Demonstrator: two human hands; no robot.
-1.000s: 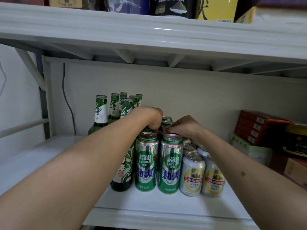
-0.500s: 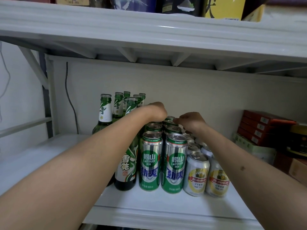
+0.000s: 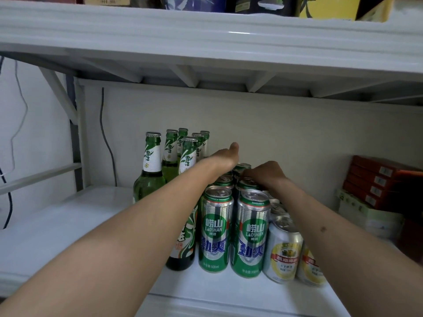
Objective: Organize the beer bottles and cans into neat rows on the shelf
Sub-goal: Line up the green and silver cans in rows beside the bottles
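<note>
On the white shelf (image 3: 68,225), drinks sat bunched at center. Green bottles (image 3: 151,170) stood in a cluster at 10 o'clock of the pack. Tall green cans (image 3: 215,232) ran in two files front to back at 6 o'clock, short yellow-label cans (image 3: 282,250) just beside them at 3 o'clock. Red boxes (image 3: 377,179) were stacked far out at 3 o'clock. Left hand (image 3: 223,157) reached over the rear cans, thumb up, fingers hidden; grip unclear. Right hand (image 3: 267,173) was curled down onto a rear can top (image 3: 241,167), apparently grasping it.
</note>
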